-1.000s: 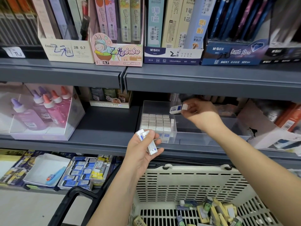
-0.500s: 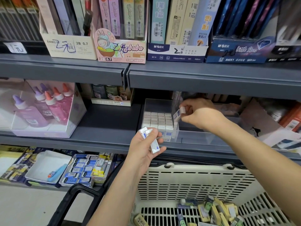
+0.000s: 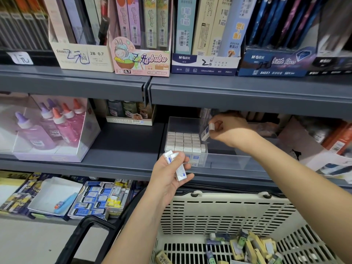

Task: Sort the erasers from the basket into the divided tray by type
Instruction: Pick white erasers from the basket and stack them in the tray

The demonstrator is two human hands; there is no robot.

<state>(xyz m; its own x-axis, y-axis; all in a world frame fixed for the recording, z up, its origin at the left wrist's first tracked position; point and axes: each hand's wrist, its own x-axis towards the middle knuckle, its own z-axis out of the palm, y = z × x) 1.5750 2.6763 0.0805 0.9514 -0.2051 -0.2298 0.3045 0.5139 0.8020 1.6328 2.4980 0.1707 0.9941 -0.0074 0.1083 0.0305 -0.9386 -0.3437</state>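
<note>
On the middle shelf, far left, we note a clear plastic box of pink and purple glue bottles [image 3: 47,130]. Toward centre, the left hand [image 3: 169,180] is raised in front of the shelf edge, its fingers curled round a small bundle of white erasers in blue sleeves [image 3: 179,169] — how many, we cannot tell. Just behind it on the shelf sits the clear plastic divided tray [image 3: 238,161]. Its left compartment is packed with upright white block erasers [image 3: 182,141] in neat rows. At the divider on that compartment's right side, the right hand [image 3: 234,131] pinches one tilted white eraser with a blue sleeve [image 3: 206,131] between thumb and fingertips — whether it touches the divider we cannot tell. Below right, the cream slotted plastic basket [image 3: 219,212] holds a loose heap of yellow- and green-sleeved erasers [image 3: 251,248].
</note>
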